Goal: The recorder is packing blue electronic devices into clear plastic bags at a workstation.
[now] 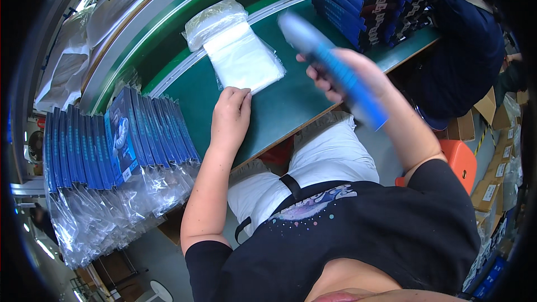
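In my right hand [358, 75] is a slim blue box [327, 56], held up over the table's right part and tilted; motion blurs it. My left hand [231, 114] has its thumb and finger pinched at the near corner of a stack of clear plastic bags [243, 59], which lies flat on the green table. A rolled or bunched end of clear plastic [215, 19] rests at the stack's far side. The bag stack lies to the left of the raised box, apart from it.
Blue boxes in clear bags [120, 140] stand in a packed row at the left, their loose bag ends hanging down. Tall piles of blue boxes [363, 3] fill the far right of the green table [279, 114]. Beyond them sits another person [467, 50]; an orange stool [458, 162] is at my right.
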{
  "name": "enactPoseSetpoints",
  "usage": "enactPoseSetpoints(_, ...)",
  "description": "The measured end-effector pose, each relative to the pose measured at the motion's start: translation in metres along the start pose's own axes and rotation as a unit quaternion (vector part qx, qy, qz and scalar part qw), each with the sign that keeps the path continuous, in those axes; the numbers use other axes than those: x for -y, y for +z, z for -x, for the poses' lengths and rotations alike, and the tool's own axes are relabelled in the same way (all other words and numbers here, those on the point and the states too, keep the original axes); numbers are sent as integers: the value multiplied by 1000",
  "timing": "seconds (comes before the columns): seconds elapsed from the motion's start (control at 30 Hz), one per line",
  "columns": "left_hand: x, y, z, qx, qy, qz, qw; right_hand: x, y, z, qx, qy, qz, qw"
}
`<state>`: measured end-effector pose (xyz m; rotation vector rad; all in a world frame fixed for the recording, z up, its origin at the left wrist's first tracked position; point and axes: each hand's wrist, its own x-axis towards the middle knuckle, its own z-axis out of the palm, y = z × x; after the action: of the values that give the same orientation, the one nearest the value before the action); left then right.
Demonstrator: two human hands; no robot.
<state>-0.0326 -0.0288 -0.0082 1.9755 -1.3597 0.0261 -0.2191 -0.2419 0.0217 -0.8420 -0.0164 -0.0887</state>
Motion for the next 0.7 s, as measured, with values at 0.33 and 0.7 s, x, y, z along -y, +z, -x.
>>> enactPoseSetpoints(0.33,-3,0,2,-25,-55,104,993,-59,13,-18,-54,100,0,993)
enactPoseSetpoints(0.7,-7,-13,2,38,-289,268,918,-60,6,-11,-110,20,140,984)
